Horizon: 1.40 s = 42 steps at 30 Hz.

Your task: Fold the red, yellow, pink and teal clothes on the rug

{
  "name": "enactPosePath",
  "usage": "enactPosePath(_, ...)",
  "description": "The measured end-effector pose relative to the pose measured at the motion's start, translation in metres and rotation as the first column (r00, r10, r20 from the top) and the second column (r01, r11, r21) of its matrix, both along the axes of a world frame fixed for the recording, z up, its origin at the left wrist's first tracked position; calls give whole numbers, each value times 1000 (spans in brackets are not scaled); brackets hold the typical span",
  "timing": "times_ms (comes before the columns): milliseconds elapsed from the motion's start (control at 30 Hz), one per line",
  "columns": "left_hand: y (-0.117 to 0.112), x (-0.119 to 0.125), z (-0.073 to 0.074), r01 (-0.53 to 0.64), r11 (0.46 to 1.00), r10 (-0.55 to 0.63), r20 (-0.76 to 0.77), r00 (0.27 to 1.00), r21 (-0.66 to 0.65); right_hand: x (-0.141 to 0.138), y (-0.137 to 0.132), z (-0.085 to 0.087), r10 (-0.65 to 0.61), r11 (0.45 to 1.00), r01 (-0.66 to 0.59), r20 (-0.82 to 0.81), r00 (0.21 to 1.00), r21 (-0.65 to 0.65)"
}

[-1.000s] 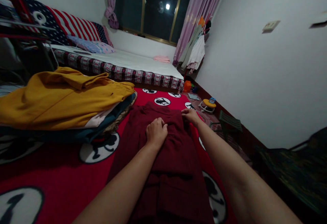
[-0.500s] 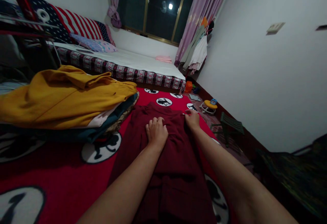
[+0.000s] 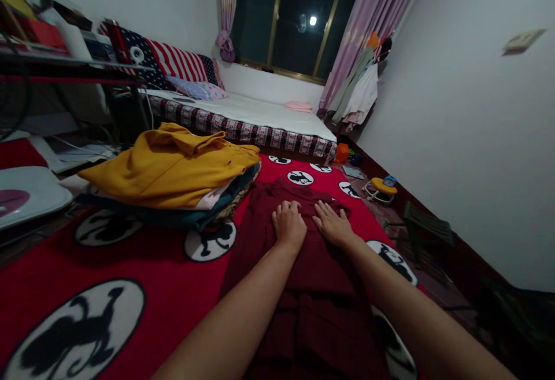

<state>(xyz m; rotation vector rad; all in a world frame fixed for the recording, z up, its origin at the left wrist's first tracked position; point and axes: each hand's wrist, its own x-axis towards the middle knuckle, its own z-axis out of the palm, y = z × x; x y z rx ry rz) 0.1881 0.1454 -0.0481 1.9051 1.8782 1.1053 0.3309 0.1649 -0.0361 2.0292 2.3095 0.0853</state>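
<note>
A maroon garment [image 3: 321, 279] is spread out in front of me on a red blanket [image 3: 173, 293] printed with black figures in white circles. My left hand [image 3: 289, 224] rests on its upper part, fingers apart and slightly bent. Just to the right, my right hand [image 3: 333, 224] lies flat on the same cloth with its fingers spread. Some creases show around the hands, and my forearms cover parts of the garment. To the left sits a stack of folded clothes, with a mustard-yellow garment [image 3: 169, 169] on top and a teal one [image 3: 217, 206] beneath.
A low bed [image 3: 260, 114] with a flag-patterned cushion [image 3: 173, 59] stands at the back under the window. On the right are a small yellow-topped stool [image 3: 384, 187], a dark green folding stool [image 3: 427, 224] and the wall. A cluttered desk [image 3: 78, 67] is at left.
My right hand has let go of the garment's right edge and moved inward, now flat on the cloth. My left hand stays on the garment. The view has swung left.
</note>
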Motion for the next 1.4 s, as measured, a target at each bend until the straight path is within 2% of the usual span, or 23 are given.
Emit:
enactPosePath(67, 3, -3, 2, 15, 998, -23, 129, 991, 62, -21, -2, 12, -19, 999, 19, 8, 1000, 46)
enactPosePath(133, 6, -8, 5, 9, 988, -53, 288, 956, 152, -46, -12, 15, 9, 990, 1, -70, 998, 142)
enactPosePath(200, 10, -14, 7, -31, 977, -62, 418, 906, 211, -66, -25, 9, 55, 983, -24, -163, 985, 183)
enactPosePath(267, 12, -20, 9, -68, 974, -47, 484, 874, 216, -78, -35, 0, 74, 988, -43, -210, 975, 150)
enactPosePath(367, 8, -24, 10, -72, 978, -31, 480, 877, 194, -80, -40, -10, 93, 992, -70, -229, 969, 109)
enactPosePath(467, -4, -25, 7, -11, 984, -66, 427, 902, 175, -75, -39, -11, 124, 988, -98, -237, 964, 120)
enactPosePath(567, -24, -33, 1, 101, 980, -158, 353, 922, 173, -74, -46, -13, 151, 982, -120, -229, 962, 142)
enactPosePath(633, -40, -51, -1, 237, 954, -279, 251, 927, 183, -70, -62, -15, 187, 977, -154, -246, 951, 147)
enactPosePath(700, -58, -80, -1, 452, 877, -473, 121, 873, 165, -59, -88, -14, 247, 968, -219, -300, 922, 122)
enactPosePath(733, -68, -99, 1, 572, 810, -582, 66, 810, 130, -51, -104, -12, 278, 961, -263, -338, 899, 91)
enactPosePath(800, -86, -138, 8, 774, 633, -774, -1, 633, -1, -31, -140, -6, 327, 934, -359, -416, 848, 3)
enactPosePath(833, -94, -156, 12, 831, 548, -835, -5, 550, -94, -20, -158, -1, 341, 914, -403, -447, 827, -49)
enactPosePath(867, -102, -173, 17, 856, 491, -868, -4, 497, -163, -10, -175, 4, 341, 900, -427, -465, 817, -90)
enactPosePath(933, -115, -198, 25, 863, 437, -894, -15, 448, -255, 5, -204, 12, 341, 884, -446, -457, 821, -143)
enactPosePath(1033, -130, -211, 34, 852, 425, -902, -64, 427, -305, 12, -227, 15, 348, 897, -425, -401, 848, -119)
enactPosePath(1167, -140, -200, 37, 849, 461, -883, -223, 412, -256, 3, -228, 9, 363, 921, -389, -329, 872, -12)
enactPosePath(1300, -138, -188, 29, 852, 487, -842, -363, 400, -190, -8, -223, 3, 381, 922, -386, -213, 900, 20)
enactPosePath(1400, -131, -180, 23, 827, 539, -814, -351, 462, -161, -14, -218, 2, 336, 942, -332, -151, 930, 54)
